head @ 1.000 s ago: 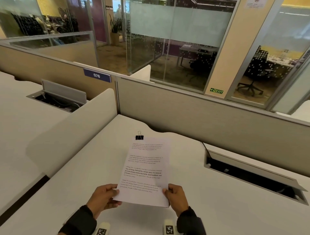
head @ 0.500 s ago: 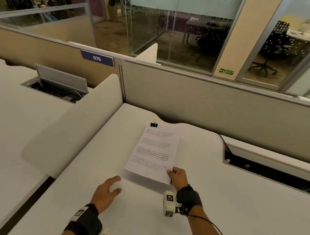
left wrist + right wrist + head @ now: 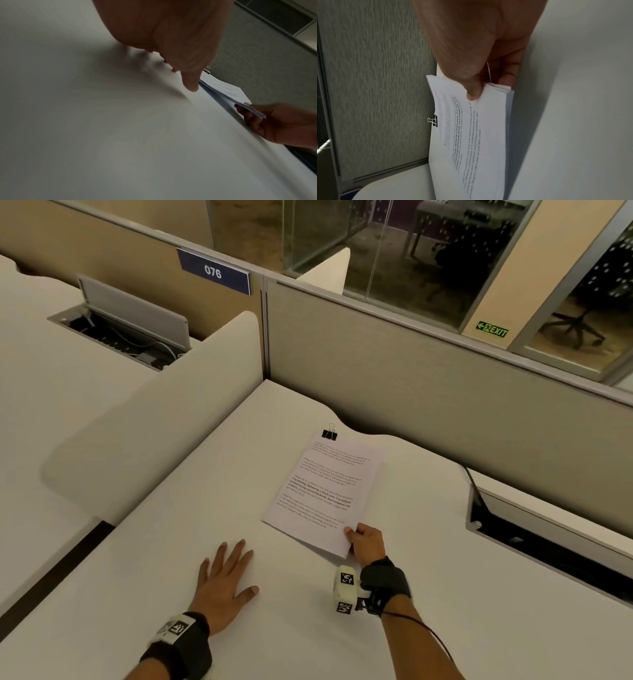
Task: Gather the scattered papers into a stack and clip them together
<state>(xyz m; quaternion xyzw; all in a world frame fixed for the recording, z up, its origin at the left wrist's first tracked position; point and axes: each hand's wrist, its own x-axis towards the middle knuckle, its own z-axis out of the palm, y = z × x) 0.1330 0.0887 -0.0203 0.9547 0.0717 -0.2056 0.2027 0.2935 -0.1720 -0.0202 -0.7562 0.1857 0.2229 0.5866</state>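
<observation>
1. The white counter (image 3: pixel 171 542) carries everything; a grey partition panel (image 3: pixel 428 392) stands along its far edge.
2. The stack of papers (image 3: pixel 325 491), printed side up, lies slanted near the middle of the counter, its far end close to the partition. Its near right corner is raised off the surface, as the left wrist view shows.
3. The left hand (image 3: pixel 222 580) rests palm down on the counter with fingers straight and spread, holding nothing. It sits to the left of the stack's near edge and apart from it.
4. The right hand (image 3: pixel 366 542) pinches the stack's near right corner, thumb (image 3: pixel 472 93) on the printed top sheet and the other fingers curled underneath. The stack reaches away from this hand toward the partition.
5. The black binder clip (image 3: pixel 330 433) stands on the counter just beside the stack's far left corner; whether it touches the paper cannot be told. It is well apart from both hands.
</observation>
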